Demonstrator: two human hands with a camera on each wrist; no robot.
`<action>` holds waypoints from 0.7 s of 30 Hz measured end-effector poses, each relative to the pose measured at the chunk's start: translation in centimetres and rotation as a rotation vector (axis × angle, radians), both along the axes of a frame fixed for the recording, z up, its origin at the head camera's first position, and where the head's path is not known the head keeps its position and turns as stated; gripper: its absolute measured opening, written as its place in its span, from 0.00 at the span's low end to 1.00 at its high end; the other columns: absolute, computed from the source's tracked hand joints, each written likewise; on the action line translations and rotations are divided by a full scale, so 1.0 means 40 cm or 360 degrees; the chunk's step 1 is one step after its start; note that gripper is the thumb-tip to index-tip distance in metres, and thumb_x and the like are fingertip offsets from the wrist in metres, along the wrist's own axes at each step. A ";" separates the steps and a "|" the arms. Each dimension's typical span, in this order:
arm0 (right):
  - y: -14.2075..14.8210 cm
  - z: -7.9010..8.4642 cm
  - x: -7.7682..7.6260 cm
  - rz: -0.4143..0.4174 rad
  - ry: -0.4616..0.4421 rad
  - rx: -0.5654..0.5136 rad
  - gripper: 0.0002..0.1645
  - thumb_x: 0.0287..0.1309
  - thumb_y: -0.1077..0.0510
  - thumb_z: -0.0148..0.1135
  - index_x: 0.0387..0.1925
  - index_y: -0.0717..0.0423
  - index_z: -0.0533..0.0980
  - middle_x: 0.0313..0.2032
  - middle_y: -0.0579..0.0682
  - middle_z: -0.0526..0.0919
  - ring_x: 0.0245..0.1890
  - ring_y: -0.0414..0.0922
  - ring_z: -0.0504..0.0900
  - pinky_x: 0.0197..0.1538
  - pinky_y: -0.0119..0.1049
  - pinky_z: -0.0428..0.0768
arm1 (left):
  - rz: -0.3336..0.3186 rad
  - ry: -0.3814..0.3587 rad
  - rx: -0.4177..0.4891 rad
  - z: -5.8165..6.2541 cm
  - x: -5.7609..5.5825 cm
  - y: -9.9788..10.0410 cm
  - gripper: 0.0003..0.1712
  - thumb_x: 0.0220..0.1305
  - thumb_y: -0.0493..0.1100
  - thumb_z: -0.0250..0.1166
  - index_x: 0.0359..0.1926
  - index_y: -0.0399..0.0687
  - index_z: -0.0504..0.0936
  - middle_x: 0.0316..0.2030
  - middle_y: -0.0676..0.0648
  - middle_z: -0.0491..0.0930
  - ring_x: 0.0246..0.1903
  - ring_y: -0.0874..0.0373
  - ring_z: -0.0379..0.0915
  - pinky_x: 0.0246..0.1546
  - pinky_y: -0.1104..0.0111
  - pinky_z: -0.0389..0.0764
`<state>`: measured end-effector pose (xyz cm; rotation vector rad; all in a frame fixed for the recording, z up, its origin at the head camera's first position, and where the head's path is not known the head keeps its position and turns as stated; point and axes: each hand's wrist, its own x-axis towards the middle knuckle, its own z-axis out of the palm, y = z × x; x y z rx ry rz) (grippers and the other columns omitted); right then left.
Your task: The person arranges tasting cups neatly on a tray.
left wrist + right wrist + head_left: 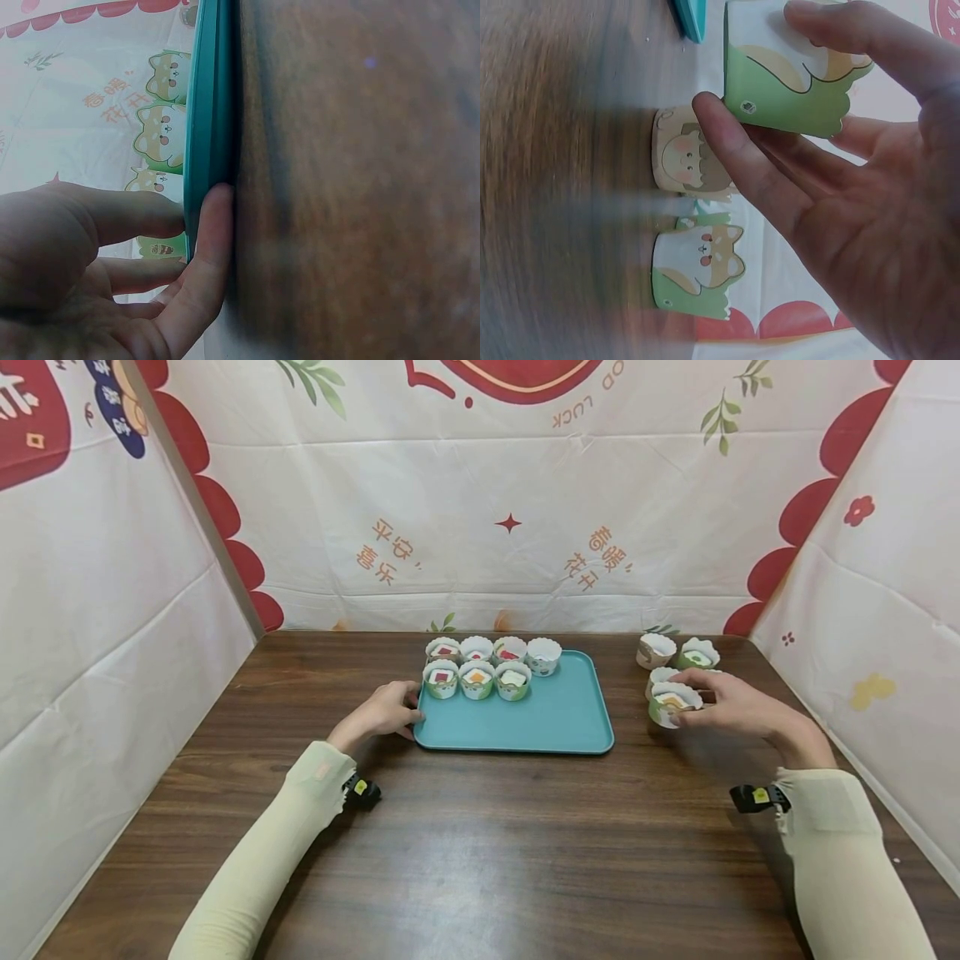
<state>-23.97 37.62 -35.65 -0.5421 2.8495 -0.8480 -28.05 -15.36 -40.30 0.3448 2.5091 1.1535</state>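
Note:
My left hand [382, 710] is at the left end of a teal tray [555, 718]. In the left wrist view, thumb and fingers pinch the tray's rim [212, 97]. Over at the right, my right hand [731, 702] grips a paper baking cup [666, 714] between thumb and fingers. This cup has a scalloped rim, a green and white cartoon wall and an orange-topped filling. In the right wrist view the held cup [780, 97] is raised off the wood. Two rows of similar cups [476, 681] fill the tray's back left, some with red or orange toppings.
More paper cups stand on the table's back right: a brown one [655, 652], a green one [697, 656], and others partly hidden by my right hand. The dark wooden table [480, 835] meets printed white cloth [480, 552] at the back and sides.

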 end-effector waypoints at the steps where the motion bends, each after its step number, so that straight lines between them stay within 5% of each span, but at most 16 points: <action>1: -0.003 0.002 0.001 -0.0005 0.0001 0.0000 0.30 0.58 0.57 0.74 0.61 0.59 0.75 0.47 0.52 0.81 0.41 0.34 0.76 0.42 0.27 0.77 | 0.0000 0.0001 0.0000 0.000 0.000 0.000 0.35 0.72 0.33 0.60 0.76 0.30 0.61 0.57 0.30 0.75 0.41 0.47 0.83 0.35 0.63 0.91; 21: -0.042 -0.005 -0.016 -0.0157 0.0100 0.0024 0.36 0.59 0.47 0.75 0.64 0.57 0.74 0.51 0.59 0.82 0.45 0.47 0.77 0.44 0.33 0.76 | 0.0005 -0.0008 -0.0003 -0.007 -0.006 -0.002 0.36 0.72 0.33 0.60 0.77 0.32 0.59 0.57 0.30 0.75 0.42 0.46 0.83 0.36 0.63 0.91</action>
